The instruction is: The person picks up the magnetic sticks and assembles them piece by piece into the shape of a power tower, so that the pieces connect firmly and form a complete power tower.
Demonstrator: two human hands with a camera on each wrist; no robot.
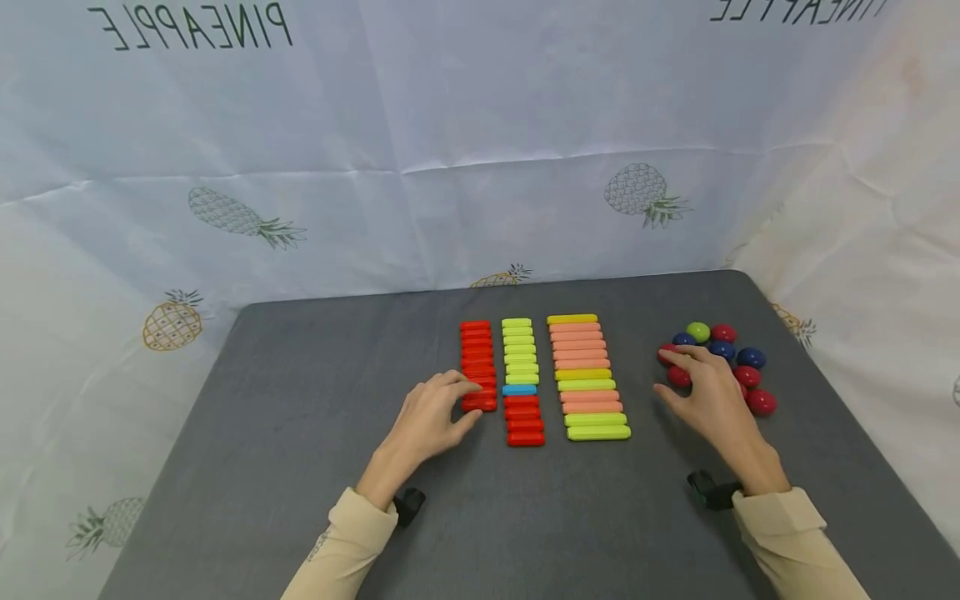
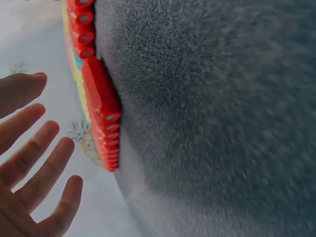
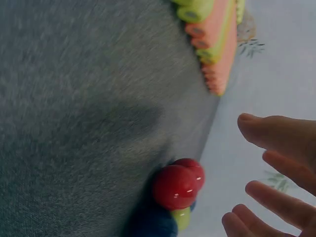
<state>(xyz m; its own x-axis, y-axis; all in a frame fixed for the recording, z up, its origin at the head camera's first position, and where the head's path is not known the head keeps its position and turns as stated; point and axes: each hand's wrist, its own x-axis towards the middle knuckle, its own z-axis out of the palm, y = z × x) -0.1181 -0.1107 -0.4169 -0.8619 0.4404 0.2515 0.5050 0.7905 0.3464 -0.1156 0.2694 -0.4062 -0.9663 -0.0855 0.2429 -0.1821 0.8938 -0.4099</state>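
Observation:
My left hand (image 1: 432,416) hovers by the near end of a column of red sticks (image 1: 477,365), fingers spread and holding nothing. In the left wrist view, the fingers (image 2: 39,173) are apart from the red sticks (image 2: 101,94). My right hand (image 1: 708,398) is over the left side of a cluster of balls, with red balls (image 1: 762,402), blue balls (image 1: 751,357) and a green ball (image 1: 697,332). Nothing is held in it; in the right wrist view its loosely extended fingers (image 3: 276,197) are apart from a red ball (image 3: 175,187). The hand hides part of the cluster.
A middle column has yellow-green sticks (image 1: 519,349), one blue stick (image 1: 520,390) and red sticks (image 1: 524,414). Right of it lies a column of longer orange sticks (image 1: 580,344), with yellow and green ones. All lie on a dark grey table (image 1: 337,367); pineapple-print cloth (image 1: 450,100) hangs behind.

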